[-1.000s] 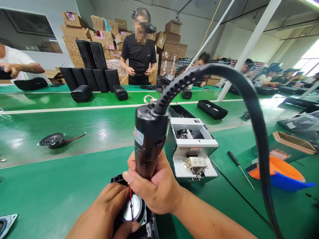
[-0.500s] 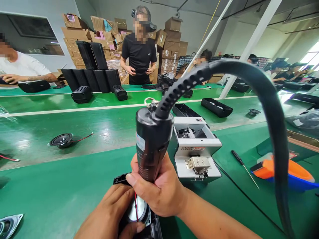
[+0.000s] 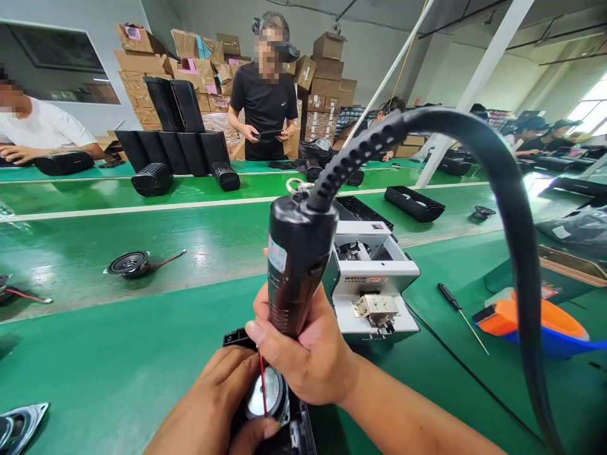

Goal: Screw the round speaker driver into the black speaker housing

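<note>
My right hand (image 3: 308, 354) is wrapped round a black electric screwdriver (image 3: 301, 265), held upright with its thick cable arching up and over to the right. Its tip is hidden behind my fingers. Below it lies a speaker driver (image 3: 270, 390) with a silver round magnet, seated in a black speaker housing (image 3: 303, 430). A red wire (image 3: 263, 385) runs across the magnet. My left hand (image 3: 213, 398) grips the speaker driver from the left, thumb at the near edge and fingers curled at the far side, partly hidden.
A white feeder machine (image 3: 374, 284) stands just beyond my right hand. A screwdriver (image 3: 459, 313) and an orange and blue dustpan (image 3: 540, 325) lie to the right. Loose speakers (image 3: 130, 264) ride on the green conveyor (image 3: 227, 234). Across it stands a person (image 3: 265, 101) holding a dark piece.
The loose speakers on the conveyor have shifted right. My hands, the electric screwdriver and the housing sit slightly farther right in view; the grips are unchanged.
</note>
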Available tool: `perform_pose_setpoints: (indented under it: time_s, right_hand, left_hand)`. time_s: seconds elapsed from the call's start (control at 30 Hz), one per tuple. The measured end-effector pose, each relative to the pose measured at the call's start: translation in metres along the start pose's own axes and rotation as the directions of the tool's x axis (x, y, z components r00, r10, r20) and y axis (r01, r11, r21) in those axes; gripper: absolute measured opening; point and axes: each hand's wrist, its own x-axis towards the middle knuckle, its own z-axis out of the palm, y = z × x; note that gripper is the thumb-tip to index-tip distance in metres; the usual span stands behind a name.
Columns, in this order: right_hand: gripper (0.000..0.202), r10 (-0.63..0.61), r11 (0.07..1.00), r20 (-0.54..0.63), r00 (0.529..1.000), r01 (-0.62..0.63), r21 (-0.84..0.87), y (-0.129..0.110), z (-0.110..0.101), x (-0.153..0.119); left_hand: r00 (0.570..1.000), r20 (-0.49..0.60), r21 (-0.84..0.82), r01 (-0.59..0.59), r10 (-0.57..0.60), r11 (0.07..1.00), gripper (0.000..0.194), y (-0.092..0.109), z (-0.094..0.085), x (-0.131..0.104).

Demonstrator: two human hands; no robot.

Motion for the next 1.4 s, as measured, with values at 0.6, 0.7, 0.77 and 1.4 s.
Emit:
perform_pose_setpoints:
  time_s: [0.6, 0.7, 0.77, 1.4]
  right_hand:
    - [0.042, -0.027, 0.999, 0.053, 0.998, 0.025, 0.048, -0.003, -0.002, 0.003]
    - [0.052, -0.027, 0.999, 0.028, 0.999, 0.026, 0.027, 0.001, -0.002, 0.0]
    - [0.052, -0.038, 0.999, 0.03, 0.999, 0.037, 0.025, 0.004, -0.001, -0.001]
    - [0.044, -0.065, 0.998, 0.038, 0.997, 0.065, 0.015, 0.009, -0.004, -0.003]
  left_hand:
    - [1.0, -0.024, -0.029, -0.005, 0.004, 1.0, 0.062, 0.003, 0.0, 0.005]
    - [1.0, -0.025, -0.028, -0.002, 0.002, 1.0, 0.053, 0.005, 0.0, 0.004]
    - [0.998, -0.066, -0.015, -0.019, 0.018, 1.0, 0.055, 0.007, -0.001, 0.005]
    - [0.983, -0.142, 0.167, -0.091, 0.115, 0.982, 0.059, 0.016, -0.004, 0.015]
